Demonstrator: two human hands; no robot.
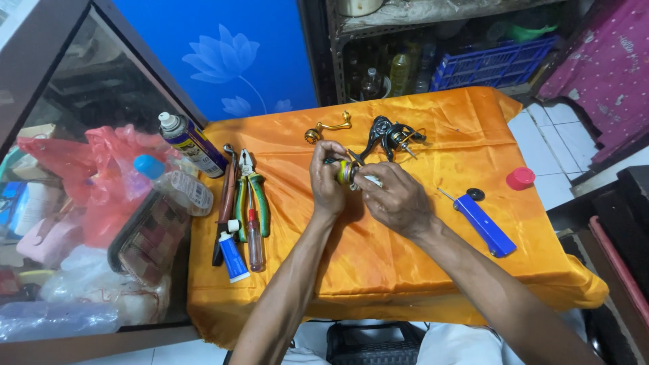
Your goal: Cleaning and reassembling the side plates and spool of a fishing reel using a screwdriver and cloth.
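Far left of the hands: spray can [193, 144], clear bottle with blue cap [172, 184] at the worktop [419, 270] edge.
Left of the hands: pliers [251, 192], screwdriver [254, 238], small blue tube [233, 255].
Left hand [326, 181]: closed around the yellow reel spool [345, 172].
Right hand [395, 199]: pinching the same spool from its other side.
Just beyond the hands: gold crank handle [326, 128], black reel body [391, 135].
Right of the hands: blue-handled tool [481, 223], red cap [520, 178].
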